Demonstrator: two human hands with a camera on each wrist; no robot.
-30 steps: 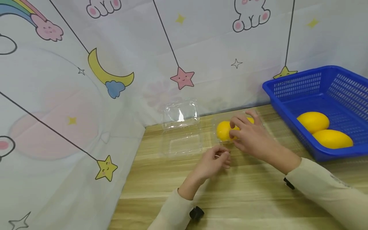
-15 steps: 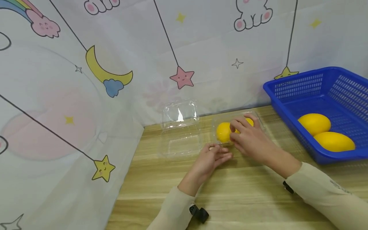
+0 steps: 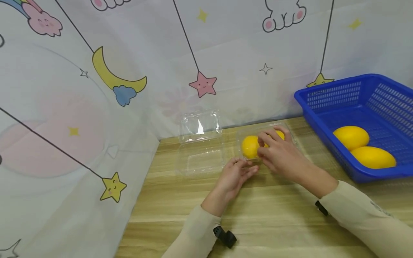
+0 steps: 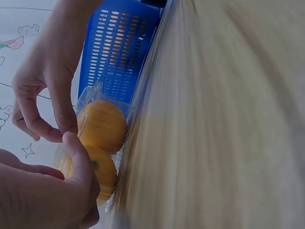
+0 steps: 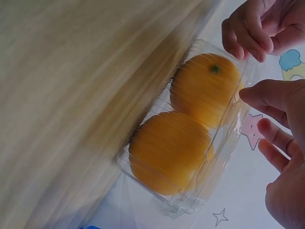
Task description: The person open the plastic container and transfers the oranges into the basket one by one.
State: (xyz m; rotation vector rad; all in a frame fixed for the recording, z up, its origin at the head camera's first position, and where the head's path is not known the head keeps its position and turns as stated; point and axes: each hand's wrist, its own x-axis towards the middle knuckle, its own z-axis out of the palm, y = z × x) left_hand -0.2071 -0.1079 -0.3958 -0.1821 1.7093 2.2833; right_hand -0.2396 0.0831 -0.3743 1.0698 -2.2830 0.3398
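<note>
A clear plastic clamshell box (image 5: pixel 186 129) holds yellow-orange fruits like oranges (image 5: pixel 169 152), one showing a green stem spot (image 5: pixel 215 69). In the head view the box stands near the back of the table. My right hand (image 3: pixel 282 152) arches over its front edge with bent fingers. Its thumb touches the rim in the right wrist view; whether the fingers grip there is unclear. At the front left corner my left hand (image 3: pixel 233 177) pinches the rim between thumb and index finger, its other fingers extended. The hands partly hide the box and fruit.
To the left stands a clear clamshell box (image 3: pixel 200 154) with its lid (image 3: pixel 198 125) up. A blue basket (image 3: pixel 306 107) on the right holds two yellow oval fruits (image 3: pixel 372 157). Behind the wooden table (image 3: pixel 258 218) hangs a printed cloth (image 3: pixel 238 71).
My left hand has unfolded its fingers and shifted slightly up to the box's front left corner. The right hand has stayed over the box, its fingers slightly lower.
</note>
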